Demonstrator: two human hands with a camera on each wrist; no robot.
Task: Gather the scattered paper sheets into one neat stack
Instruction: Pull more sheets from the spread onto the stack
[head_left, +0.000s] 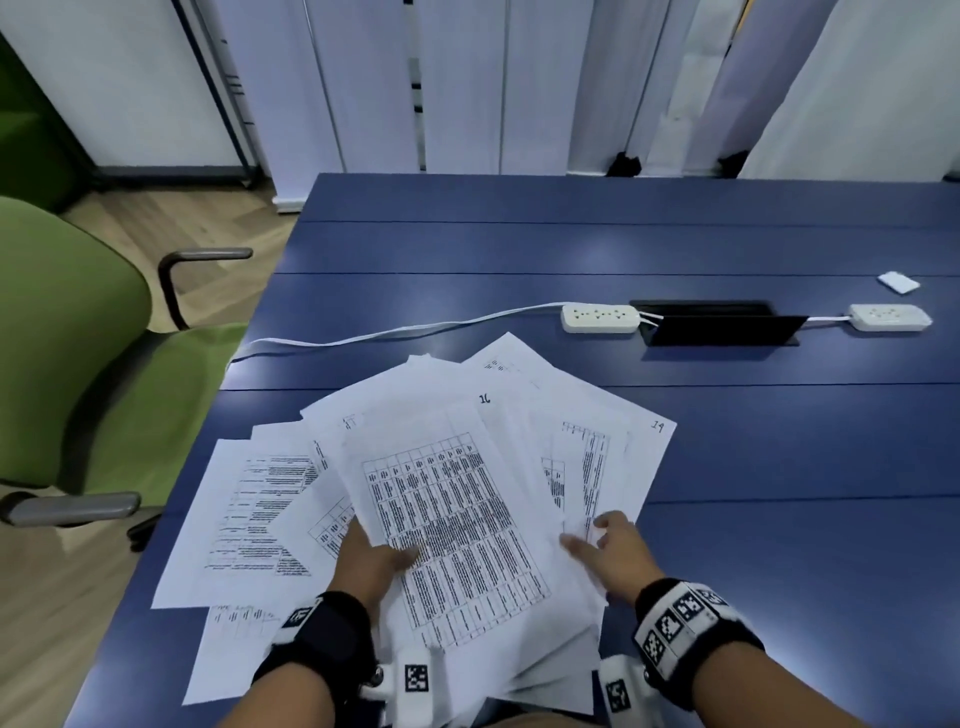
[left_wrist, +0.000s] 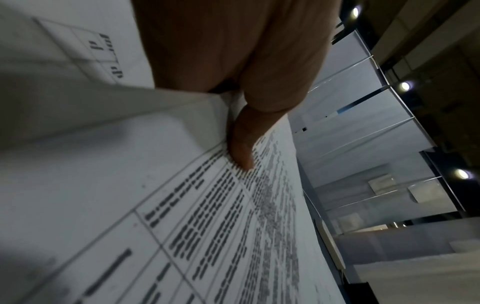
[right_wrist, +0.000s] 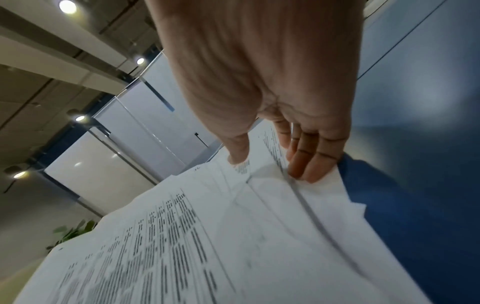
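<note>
While the paper sheets (head_left: 457, 519) lie fanned at the 6 o'clock edge of the blue table (head_left: 727, 441), the left hand (head_left: 371, 564) pinches the fan at 7 o'clock, thumb (left_wrist: 241, 148) on top. The right hand (head_left: 618, 551) is loosely spread, fingertips (right_wrist: 309, 170) pressing the fan's 4 o'clock edge. A power strip (head_left: 600, 318) sits at 1 o'clock

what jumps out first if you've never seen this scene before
A fanned, messy pile of printed paper sheets covers the near left of the blue table. The left hand grips the top sheets, thumb on the print, while the right hand touches the pile's right edge. Farther back lie two white power strips.
</note>
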